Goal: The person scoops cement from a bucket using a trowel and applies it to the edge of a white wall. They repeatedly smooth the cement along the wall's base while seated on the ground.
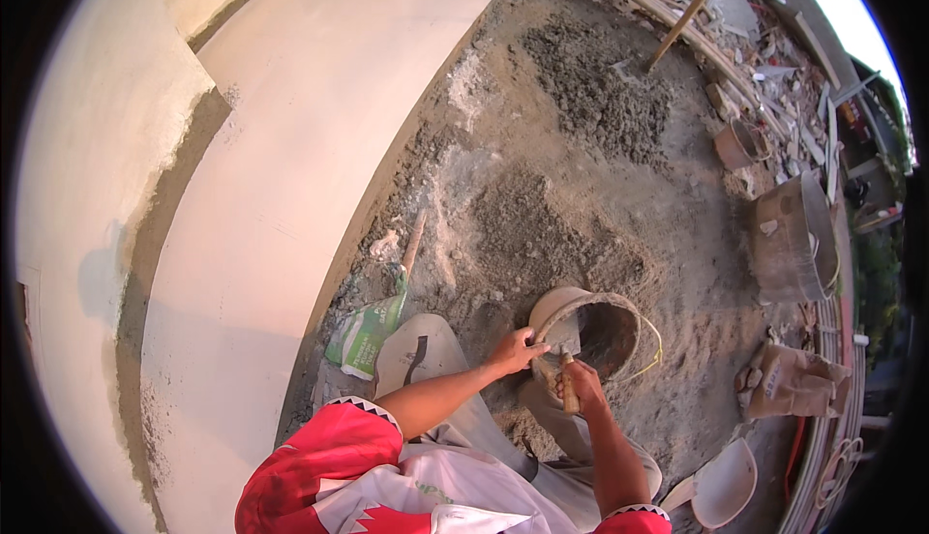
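A mortar-stained bucket (556, 310) lies tipped in front of my knees, its mouth turned toward me and its wire handle hanging to the right. My left hand (513, 352) grips the near left part of its rim, thumb and fingers closed on the edge. In my right hand (583, 385) is a trowel, held by its wooden handle (570, 400). The grey trowel blade (564, 329) reaches into the bucket's mouth. Dark residue coats the bucket's inside; how much it holds is hard to see.
Heaps of grey mortar (605, 99) cover the ground ahead, a wooden tool handle (677, 33) rising behind. Left stands a pale wall (290, 147), with a green-and-white bag (368, 336) by its foot. Rightward are a large bucket (789, 244), small bucket (738, 145), brown sack (795, 384) and pipes (834, 418).
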`<state>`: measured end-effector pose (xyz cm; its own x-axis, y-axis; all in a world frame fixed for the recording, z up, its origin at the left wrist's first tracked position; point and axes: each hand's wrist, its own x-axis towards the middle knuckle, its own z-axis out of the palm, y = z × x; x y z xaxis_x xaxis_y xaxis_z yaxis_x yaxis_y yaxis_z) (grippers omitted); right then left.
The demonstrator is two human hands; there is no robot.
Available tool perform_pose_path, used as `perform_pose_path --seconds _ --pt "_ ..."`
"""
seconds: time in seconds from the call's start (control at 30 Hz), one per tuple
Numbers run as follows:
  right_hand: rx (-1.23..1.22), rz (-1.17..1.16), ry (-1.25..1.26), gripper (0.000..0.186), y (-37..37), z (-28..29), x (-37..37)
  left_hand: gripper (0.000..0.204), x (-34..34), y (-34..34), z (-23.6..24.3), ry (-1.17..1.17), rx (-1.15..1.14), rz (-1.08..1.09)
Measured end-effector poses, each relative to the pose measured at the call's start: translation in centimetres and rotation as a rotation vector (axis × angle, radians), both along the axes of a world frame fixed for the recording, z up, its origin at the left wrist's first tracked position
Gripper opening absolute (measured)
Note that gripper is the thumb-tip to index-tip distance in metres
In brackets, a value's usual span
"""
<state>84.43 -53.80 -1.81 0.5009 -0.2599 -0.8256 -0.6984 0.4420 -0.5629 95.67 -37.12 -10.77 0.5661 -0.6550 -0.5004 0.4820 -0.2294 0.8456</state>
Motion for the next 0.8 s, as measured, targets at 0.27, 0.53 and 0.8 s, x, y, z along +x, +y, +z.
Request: perform_pose_path --seconds 0.27,0.53,0.8 --pt "0.055 -0.243 -0.066 0.034 3.7 0.8 -2.6 0.058 3.4 3.2 1.5 -0.397 0.084 -0.226" --pt "-0.096 -0.441 -0.217 0.028 9.7 4.6 -1.6 0.055 14.8 23.4 1.9 -0.951 0.522 0.405" --pt "0.310 -0.408 -0.401 0.041 11.9 6.0 4.8 0.051 18.0 37.3 -1.7 -0.899 1.324 0.692"
